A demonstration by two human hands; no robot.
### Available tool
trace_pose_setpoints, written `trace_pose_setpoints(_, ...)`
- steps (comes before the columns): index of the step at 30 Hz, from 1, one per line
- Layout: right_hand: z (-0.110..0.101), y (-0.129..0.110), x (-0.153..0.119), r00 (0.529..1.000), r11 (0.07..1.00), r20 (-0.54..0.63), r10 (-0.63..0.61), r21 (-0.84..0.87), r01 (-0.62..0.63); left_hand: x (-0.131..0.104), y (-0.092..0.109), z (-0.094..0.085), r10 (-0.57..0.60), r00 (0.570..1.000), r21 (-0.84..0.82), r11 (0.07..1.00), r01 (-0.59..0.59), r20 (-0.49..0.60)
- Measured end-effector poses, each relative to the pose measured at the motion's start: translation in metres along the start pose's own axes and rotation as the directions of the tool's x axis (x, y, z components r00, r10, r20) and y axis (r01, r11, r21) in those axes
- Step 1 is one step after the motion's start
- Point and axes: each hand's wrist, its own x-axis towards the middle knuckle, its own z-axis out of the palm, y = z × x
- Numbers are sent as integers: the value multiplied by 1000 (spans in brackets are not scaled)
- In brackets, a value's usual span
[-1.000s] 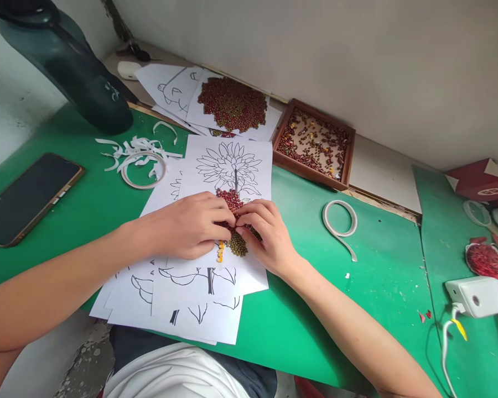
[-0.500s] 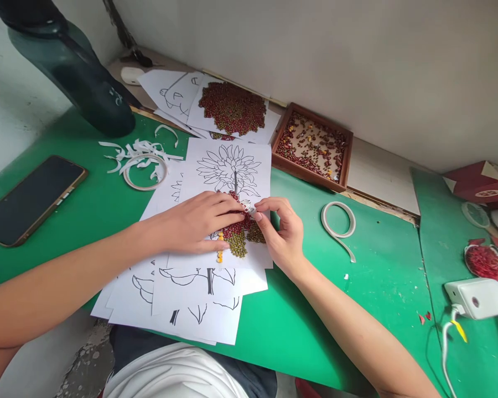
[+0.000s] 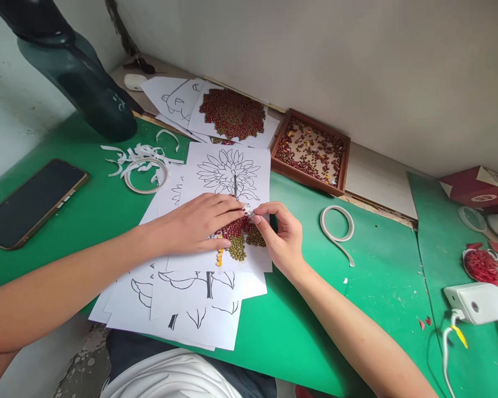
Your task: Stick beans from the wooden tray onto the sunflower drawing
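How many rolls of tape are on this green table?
2 clearly: one roll amid the white strips, another roll beyond the right hand. The pale ring near the red box may be another; others may hide.

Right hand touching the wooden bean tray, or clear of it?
Apart. The head view shows a strip of bare green desk between the right hand and the near wall of the wooden bean tray.
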Motion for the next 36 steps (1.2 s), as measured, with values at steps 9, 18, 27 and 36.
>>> trace_pose_setpoints(9, 0, 1, 0, 1000, 999, -6, 19, 32, -19, -4, -5, 7, -54, 997, 61, 997, 51, 53)
trace_pose_setpoints(18, 1, 2, -1, 997, 998, -44, 59, 34, -58, -5, -6, 6, -138, 974, 103, 987, 120, 179)
trace_pose_setpoints(27, 3, 3, -2, 999, 997, -40, 24, 72, -21, -3, -6, 4, -84, 991, 127, 989, 70, 108)
trace_pose_setpoints(36, 4, 2, -1, 999, 997, -37, 35, 64, -33, 4, 0, -7, -40, 990, 67, 997, 49, -136)
